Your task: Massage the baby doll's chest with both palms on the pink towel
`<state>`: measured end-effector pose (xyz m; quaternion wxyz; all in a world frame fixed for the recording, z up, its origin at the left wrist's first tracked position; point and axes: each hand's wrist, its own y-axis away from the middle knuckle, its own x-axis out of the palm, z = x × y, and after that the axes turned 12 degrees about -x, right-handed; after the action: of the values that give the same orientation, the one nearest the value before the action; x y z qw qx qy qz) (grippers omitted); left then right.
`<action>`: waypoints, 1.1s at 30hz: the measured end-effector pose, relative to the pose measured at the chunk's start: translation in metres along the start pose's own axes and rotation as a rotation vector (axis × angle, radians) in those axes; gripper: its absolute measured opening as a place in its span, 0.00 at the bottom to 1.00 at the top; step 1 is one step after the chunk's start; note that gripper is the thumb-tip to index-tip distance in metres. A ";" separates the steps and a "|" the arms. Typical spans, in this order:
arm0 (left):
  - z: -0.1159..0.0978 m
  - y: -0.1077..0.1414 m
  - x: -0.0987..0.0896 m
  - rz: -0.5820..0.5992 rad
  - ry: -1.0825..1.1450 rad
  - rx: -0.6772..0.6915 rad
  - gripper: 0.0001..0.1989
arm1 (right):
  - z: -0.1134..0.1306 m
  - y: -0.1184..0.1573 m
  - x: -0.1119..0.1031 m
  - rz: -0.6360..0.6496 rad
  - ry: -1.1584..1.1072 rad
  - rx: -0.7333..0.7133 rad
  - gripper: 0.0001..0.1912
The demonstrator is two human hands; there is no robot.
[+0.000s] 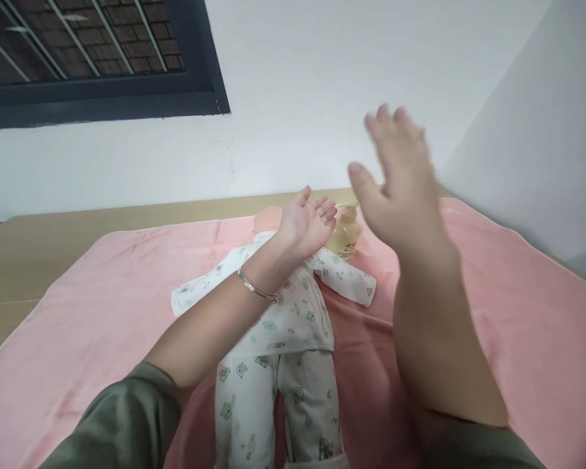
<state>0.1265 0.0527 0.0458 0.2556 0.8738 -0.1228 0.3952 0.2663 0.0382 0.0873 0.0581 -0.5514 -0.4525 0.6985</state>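
I see both hands well apart and off the cloth, neither gripping: the left hand (305, 228) lies palm up with its fingers loosely spread, and the right hand (403, 182) is raised higher, thumb out, too motion-blurred for me to make out its finger edges. Beyond the left fingertips stands a yellowish bottle (346, 236); they cover part of it, I can't tell whether they touch it, and its dark lettering is too small for me to read. Below, a white printed shirt (305, 319) lies with its sleeves spread, the left forearm and its bracelet (257, 288) crossing and hiding much of it. A peach rounded shape (266, 220) shows at the collar, mostly covered, so I can't say what it is. Matching trousers (310, 397) run out of my view at the bottom, over a pink cloth (512, 319). The dark-framed window (195, 58) is cut off at upper left.
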 end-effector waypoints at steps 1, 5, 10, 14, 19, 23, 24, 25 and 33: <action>0.000 -0.003 0.004 0.006 0.038 -0.008 0.28 | 0.002 0.000 0.007 0.056 -0.009 0.040 0.34; 0.003 -0.007 0.007 0.049 0.125 -0.025 0.26 | 0.007 0.000 0.043 0.333 -0.047 0.133 0.37; 0.003 0.000 0.002 0.086 0.174 -0.047 0.26 | 0.013 0.001 0.063 0.470 0.008 0.194 0.38; -0.002 0.022 -0.008 -0.021 0.177 -0.081 0.26 | 0.017 -0.001 0.065 0.490 0.074 0.175 0.39; -0.014 0.070 -0.029 -0.151 0.044 -0.092 0.31 | 0.015 -0.004 0.069 0.499 0.108 0.188 0.35; -0.025 0.101 -0.043 -0.194 -0.004 -0.040 0.32 | 0.015 -0.003 0.071 0.454 0.110 0.231 0.30; -0.027 0.107 -0.046 -0.191 0.003 -0.029 0.33 | 0.016 -0.002 0.072 0.448 0.113 0.235 0.29; -0.029 0.112 -0.048 -0.181 0.015 -0.023 0.33 | 0.017 -0.001 0.072 0.442 0.114 0.236 0.27; -0.032 0.139 -0.050 -0.117 0.073 0.006 0.33 | 0.021 0.007 0.071 0.407 0.125 0.255 0.25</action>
<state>0.0153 -0.0462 0.0743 0.2798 0.8652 -0.0611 0.4116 0.2241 0.0637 0.0310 0.0131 -0.6616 -0.2358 0.7117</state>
